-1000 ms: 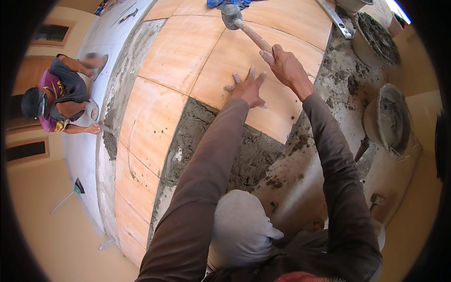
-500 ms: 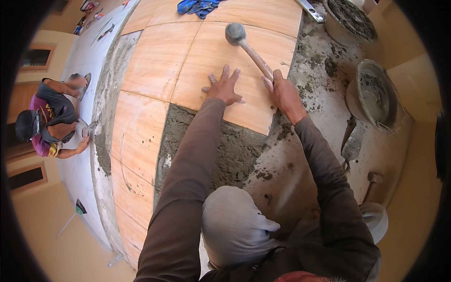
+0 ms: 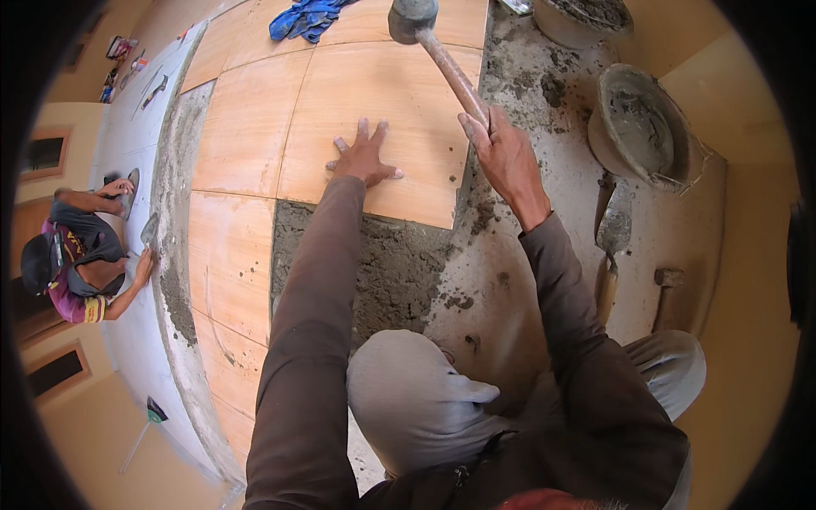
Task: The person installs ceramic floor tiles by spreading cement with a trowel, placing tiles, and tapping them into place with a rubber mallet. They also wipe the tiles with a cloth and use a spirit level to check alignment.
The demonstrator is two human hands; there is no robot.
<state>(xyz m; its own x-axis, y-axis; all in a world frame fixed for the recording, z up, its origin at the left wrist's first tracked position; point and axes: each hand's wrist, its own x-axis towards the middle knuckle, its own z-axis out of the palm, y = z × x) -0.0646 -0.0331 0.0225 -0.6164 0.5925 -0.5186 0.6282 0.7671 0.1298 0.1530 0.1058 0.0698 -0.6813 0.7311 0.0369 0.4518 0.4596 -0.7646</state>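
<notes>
My left hand (image 3: 364, 157) lies with fingers spread on a light orange, wood-grained tile (image 3: 408, 102) at the edge of a bed of wet grey mortar (image 3: 399, 272). My right hand (image 3: 506, 157) grips the wooden handle of a rubber mallet (image 3: 412, 19), whose dark grey head is raised toward the top of the view, over the tiles. More laid tiles (image 3: 229, 238) run along the left of the mortar.
A co-worker (image 3: 85, 263) squats at the left on white flooring with a trowel. At right are two tubs of mortar (image 3: 642, 127), a trowel (image 3: 614, 225) and a hammer (image 3: 667, 293). A blue cloth (image 3: 306, 19) lies on the far tiles. A yellow wall (image 3: 748, 255) bounds the right.
The view has shifted, so tubs and tools appear higher and leftward. My left hand stays spread on the tile; the mallet is still in my right hand. The co-worker's hands have moved slightly.
</notes>
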